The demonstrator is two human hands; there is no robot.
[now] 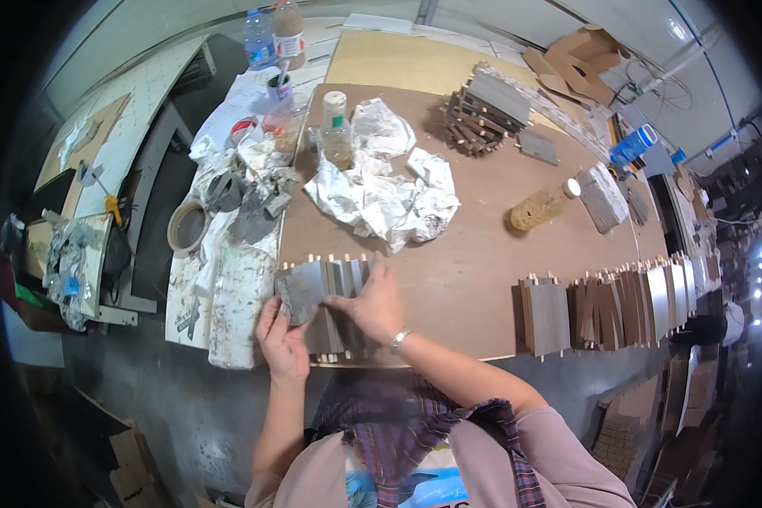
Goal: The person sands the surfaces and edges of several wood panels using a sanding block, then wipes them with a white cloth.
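Beige round tape roll [173, 230] L of crumpled white rags [383, 201]; L hand [284, 340] holds nr-L corner of row of flat grey wood-pegged panels [306, 281], on brown table [474, 284] nr side of rags; R hand [375, 306], thumb out, holds row's R end.
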